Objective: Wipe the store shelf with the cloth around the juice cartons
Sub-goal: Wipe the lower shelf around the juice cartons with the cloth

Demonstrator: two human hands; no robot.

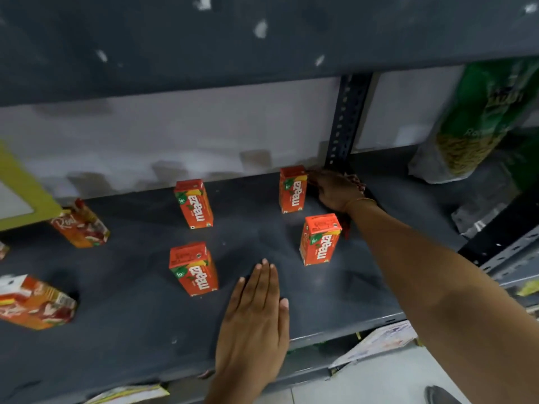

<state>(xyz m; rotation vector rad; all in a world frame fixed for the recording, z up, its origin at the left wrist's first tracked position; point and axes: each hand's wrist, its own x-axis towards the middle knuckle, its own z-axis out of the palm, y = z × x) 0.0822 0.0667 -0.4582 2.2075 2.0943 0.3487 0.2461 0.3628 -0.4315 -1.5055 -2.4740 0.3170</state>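
Observation:
Four orange juice cartons stand upright on the dark grey shelf (pixel 131 316): back left (pixel 194 204), back right (pixel 292 189), front left (pixel 194 269) and front right (pixel 320 240). My left hand (pixel 253 319) lies flat on the shelf near its front edge, between the two front cartons, fingers together and holding nothing. My right hand (pixel 335 191) reaches into the back corner, just right of the back right carton, fingers curled down on a dark cloth (pixel 373 196). Most of the cloth is hidden under that hand.
Two tilted red-and-orange cartons (pixel 80 225) (pixel 35 301) sit at the left. A perforated upright post (pixel 347 121) rises behind my right hand. A green snack packet (pixel 481 118) and clear plastic (pixel 478 211) lie at the right. The upper shelf (pixel 204 39) hangs close overhead.

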